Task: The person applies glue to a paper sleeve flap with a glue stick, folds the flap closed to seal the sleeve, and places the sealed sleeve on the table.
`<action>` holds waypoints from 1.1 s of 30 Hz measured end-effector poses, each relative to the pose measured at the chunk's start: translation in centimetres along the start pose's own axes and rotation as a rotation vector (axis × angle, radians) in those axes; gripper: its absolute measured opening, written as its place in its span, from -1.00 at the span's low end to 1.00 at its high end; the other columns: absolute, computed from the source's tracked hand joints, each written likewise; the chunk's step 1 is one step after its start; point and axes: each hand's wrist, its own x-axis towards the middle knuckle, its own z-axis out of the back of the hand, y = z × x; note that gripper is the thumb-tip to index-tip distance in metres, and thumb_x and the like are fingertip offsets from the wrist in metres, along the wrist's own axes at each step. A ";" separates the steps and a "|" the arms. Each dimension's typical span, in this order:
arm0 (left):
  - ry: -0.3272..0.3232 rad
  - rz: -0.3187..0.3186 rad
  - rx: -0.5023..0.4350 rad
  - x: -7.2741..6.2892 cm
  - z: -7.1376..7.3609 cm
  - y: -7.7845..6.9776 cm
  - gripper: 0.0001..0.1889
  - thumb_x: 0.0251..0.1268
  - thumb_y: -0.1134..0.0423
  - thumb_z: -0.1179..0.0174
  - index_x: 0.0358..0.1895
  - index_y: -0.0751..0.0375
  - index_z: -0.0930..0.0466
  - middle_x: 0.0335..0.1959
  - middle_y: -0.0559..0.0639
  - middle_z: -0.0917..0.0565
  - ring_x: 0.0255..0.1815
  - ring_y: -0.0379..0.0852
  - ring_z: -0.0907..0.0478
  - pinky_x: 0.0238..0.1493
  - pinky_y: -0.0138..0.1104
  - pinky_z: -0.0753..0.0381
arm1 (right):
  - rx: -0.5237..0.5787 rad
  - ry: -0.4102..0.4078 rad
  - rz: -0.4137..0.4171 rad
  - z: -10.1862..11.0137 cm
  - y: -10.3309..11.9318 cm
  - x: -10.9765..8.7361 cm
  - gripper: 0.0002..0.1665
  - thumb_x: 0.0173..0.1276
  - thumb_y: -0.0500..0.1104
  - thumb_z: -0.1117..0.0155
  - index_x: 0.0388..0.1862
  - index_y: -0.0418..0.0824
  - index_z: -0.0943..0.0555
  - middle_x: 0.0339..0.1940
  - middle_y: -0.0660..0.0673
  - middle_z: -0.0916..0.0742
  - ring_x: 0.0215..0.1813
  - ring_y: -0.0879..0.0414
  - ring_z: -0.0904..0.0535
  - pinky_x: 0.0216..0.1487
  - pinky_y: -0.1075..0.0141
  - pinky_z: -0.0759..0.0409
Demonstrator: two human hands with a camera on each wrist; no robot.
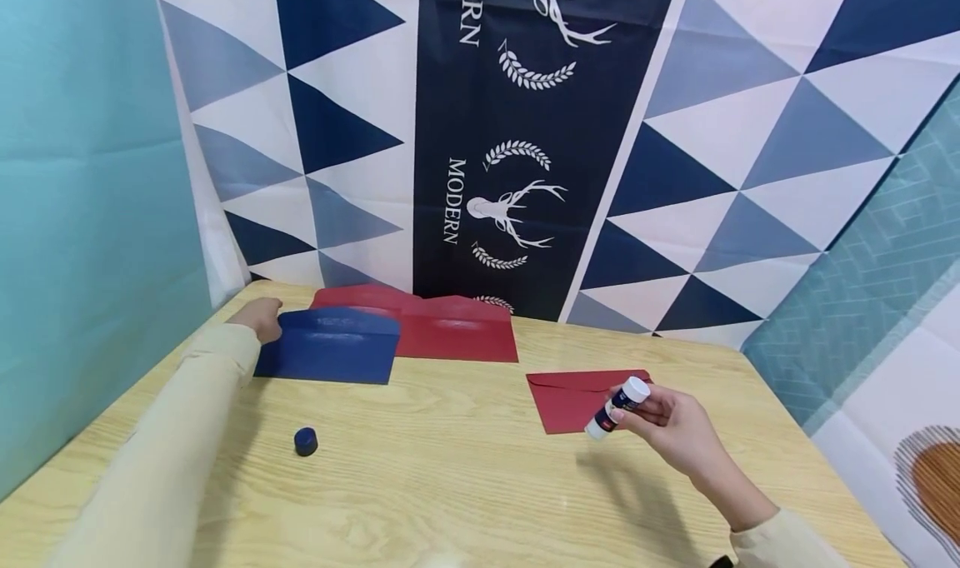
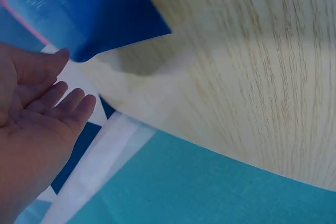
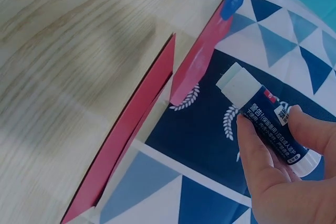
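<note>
With 12 o'clock the table's far side, the glue stick [image 1: 615, 410] was at 3 o'clock, raised and tilted, its narrower pale end aimed between 7 and 8. The right hand [image 1: 678, 430] pinched it between thumb and fingers. The blue envelope [image 1: 326, 356] was at 10 o'clock, its flap toward 12. The left hand [image 1: 258, 320] was at its outer side, well apart from the right; thumb and fingertips stood loosely spread, and whether they touched the paper could not be told.

The step looked like readying that envelope for glue. Doing it well seemed to call for a flat palm on the body, a light, even stroke along the flap's margin, and care that the glue end brushed nothing on the way.

Further out, a pair of overlapping red envelopes [image 1: 468, 332] was at 12, tucked partly behind the blue one, so sliding could drag them. The single red envelope [image 1: 551, 401] was just beyond the stick, and the dark cap [image 1: 305, 441] stood at 9. Wood grain ran between them on the table [image 1: 450, 476], offering a near-side path; the teal side sheet [image 1: 97, 243] hemmed in the left elbow's room.
</note>
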 end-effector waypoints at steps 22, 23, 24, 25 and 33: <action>0.225 0.031 -0.053 1.5 -0.2 0.5 -0.24 -0.16 0.34 -0.50 0.17 0.58 -0.36 0.13 0.52 -0.46 0.18 0.38 -0.42 0.28 0.11 -0.40 | 0.008 0.035 -0.007 -0.6 -0.2 1.7 -0.48 0.24 -0.13 -0.38 0.11 -0.38 -0.58 0.00 -0.31 -0.73 -0.17 0.32 -0.72 -0.10 0.39 -0.69; 0.205 0.019 -0.043 1.5 -0.2 0.7 -0.33 -0.13 0.37 -0.47 0.12 0.58 -0.41 0.07 0.50 -0.51 0.11 0.35 -0.47 0.24 0.10 -0.44 | 0.014 0.040 -0.004 -0.7 -0.2 1.8 -0.48 0.24 -0.12 -0.38 0.12 -0.37 -0.58 0.02 -0.31 -0.73 -0.16 0.34 -0.71 -0.10 0.40 -0.69; 0.186 0.006 -0.029 1.5 -0.3 0.9 -0.41 -0.10 0.39 -0.44 0.06 0.58 -0.46 0.01 0.48 -0.55 0.04 0.31 -0.51 0.20 0.08 -0.48 | 0.018 0.042 -0.001 -0.7 -0.1 1.9 -0.48 0.24 -0.12 -0.38 0.13 -0.36 -0.58 0.02 -0.31 -0.73 -0.16 0.36 -0.71 -0.10 0.41 -0.69; 0.174 -0.003 -0.017 1.4 -0.3 1.0 -0.47 -0.07 0.40 -0.42 0.01 0.57 -0.49 -0.04 0.46 -0.58 -0.01 0.27 -0.54 0.17 0.06 -0.50 | 0.023 0.046 0.002 -0.8 -0.1 2.0 -0.48 0.24 -0.12 -0.38 0.13 -0.35 -0.58 0.03 -0.31 -0.72 -0.16 0.39 -0.70 -0.10 0.42 -0.68; 0.162 -0.043 -0.019 0.1 0.2 1.7 -0.64 0.05 0.40 -0.32 -0.11 0.60 -0.55 -0.22 0.36 -0.67 -0.25 0.09 -0.58 -0.09 -0.12 -0.61 | 0.014 0.038 0.011 -0.6 -0.3 1.7 -0.50 0.24 -0.14 -0.37 0.09 -0.40 -0.58 -0.02 -0.32 -0.74 -0.20 0.36 -0.70 -0.13 0.39 -0.70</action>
